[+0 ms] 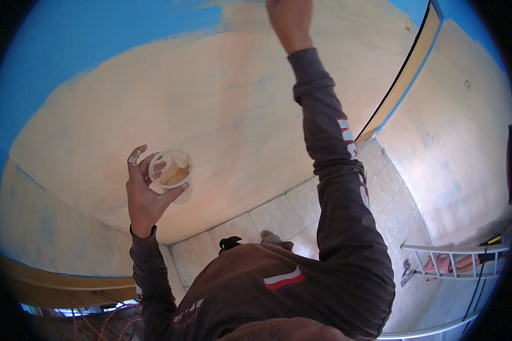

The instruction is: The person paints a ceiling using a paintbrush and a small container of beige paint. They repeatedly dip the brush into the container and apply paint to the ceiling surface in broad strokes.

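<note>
My left hand holds a clear plastic cup on the left, fingers and thumb wrapped round its side below the rim. Beige paint lies in the cup, and pale smears of it mark the inside wall and my index finger. My right arm stretches up to the wall, where my right hand is closed at the top edge of the view. Its fingertips and whatever they grip are cut off. Around it the wall is bright blue above, with streaky beige paint below and a ragged border between.
A doorway frame stands to the right, with another patchy beige wall beyond it. An aluminium ladder is at the lower right, with pinkish items behind its rungs. Pale floor tiles run along the wall's foot. Thin cords hang at lower left.
</note>
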Motion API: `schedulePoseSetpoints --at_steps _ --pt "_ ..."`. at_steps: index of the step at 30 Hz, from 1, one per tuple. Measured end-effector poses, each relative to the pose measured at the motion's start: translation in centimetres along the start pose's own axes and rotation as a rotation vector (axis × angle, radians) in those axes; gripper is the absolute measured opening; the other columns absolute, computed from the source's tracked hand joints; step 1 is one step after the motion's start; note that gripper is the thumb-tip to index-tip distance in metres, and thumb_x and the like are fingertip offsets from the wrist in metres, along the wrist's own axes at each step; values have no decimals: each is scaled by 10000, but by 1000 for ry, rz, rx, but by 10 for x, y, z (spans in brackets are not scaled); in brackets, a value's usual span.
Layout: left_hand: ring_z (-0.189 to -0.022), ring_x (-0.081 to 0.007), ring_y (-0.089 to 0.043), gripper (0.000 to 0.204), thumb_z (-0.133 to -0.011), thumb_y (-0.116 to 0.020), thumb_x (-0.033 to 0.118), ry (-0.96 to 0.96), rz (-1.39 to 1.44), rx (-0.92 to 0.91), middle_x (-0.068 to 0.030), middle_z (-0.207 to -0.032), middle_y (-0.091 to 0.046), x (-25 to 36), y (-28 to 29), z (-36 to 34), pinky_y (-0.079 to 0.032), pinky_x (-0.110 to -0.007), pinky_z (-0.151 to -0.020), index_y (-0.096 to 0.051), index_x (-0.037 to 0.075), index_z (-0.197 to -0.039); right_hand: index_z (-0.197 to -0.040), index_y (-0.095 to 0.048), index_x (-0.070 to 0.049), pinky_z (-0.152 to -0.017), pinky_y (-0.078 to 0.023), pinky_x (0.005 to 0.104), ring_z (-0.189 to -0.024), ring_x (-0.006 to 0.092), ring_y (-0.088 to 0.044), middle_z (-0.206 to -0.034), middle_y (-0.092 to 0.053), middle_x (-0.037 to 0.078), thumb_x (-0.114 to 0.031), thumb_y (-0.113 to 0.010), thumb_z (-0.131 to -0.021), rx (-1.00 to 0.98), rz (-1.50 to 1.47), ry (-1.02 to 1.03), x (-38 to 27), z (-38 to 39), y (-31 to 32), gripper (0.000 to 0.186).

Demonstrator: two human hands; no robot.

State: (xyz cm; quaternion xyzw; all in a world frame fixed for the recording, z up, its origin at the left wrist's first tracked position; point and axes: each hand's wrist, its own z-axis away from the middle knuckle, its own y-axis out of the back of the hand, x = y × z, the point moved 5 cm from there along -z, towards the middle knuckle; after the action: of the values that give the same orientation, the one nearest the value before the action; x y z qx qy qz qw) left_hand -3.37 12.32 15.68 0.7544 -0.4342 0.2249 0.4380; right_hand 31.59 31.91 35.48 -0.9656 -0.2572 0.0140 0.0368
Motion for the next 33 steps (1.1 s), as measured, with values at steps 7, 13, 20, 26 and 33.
schedulePoseSetpoints --at_steps 7,13,20,26,33 --pt "-1218 -302 -637 1048 -676 -937 73 61 57 -8 -205 -1336 -624 -17 -11 -11 -533 -454 -1044 -312 104 -1517 -1117 -675 68 -838 -520 453 -947 361 -615 -1009 -694 202 -110 -627 -983 -11 -387 121 -99 18 -34 227" --pt "-1219 -293 -627 1052 -668 -936 57 90 50 -33 -204 -1333 -622 -23 -12 -13 -529 -435 -1043 -314 92 -1516 -1132 -711 17 -802 -544 415 -915 288 -668 -1031 -730 166 -194 -578 -1063 59 -346 17 -34 22 -4 260" --pt "-1200 -300 -647 1044 -667 -938 67 31 34 -12 -216 -1316 -633 -17 13 -20 -535 -422 -1043 -320 85 -1509 -1148 -737 3 -851 -553 438 -994 354 -684 -1104 -746 189 -138 -581 -1037 232 222 -51 166 -26 73 238" --pt "-1201 -303 -661 1042 -656 -947 73 56 -10 18 -238 -1295 -642 -24 43 0 -534 -418 -1053 -323 59 -1490 -1073 -750 9 -766 -538 459 -858 385 -689 -971 -733 236 -197 -593 -1030 223 278 -148 219 -30 81 263" --pt "-1221 -311 -649 1075 -639 -945 71 47 -49 30 -217 -1318 -637 -37 39 11 -537 -434 -1055 -316 92 -1511 -1069 -761 -8 -760 -534 437 -845 365 -656 -922 -730 207 -210 -644 -1009 106 293 -54 139 -7 43 242"
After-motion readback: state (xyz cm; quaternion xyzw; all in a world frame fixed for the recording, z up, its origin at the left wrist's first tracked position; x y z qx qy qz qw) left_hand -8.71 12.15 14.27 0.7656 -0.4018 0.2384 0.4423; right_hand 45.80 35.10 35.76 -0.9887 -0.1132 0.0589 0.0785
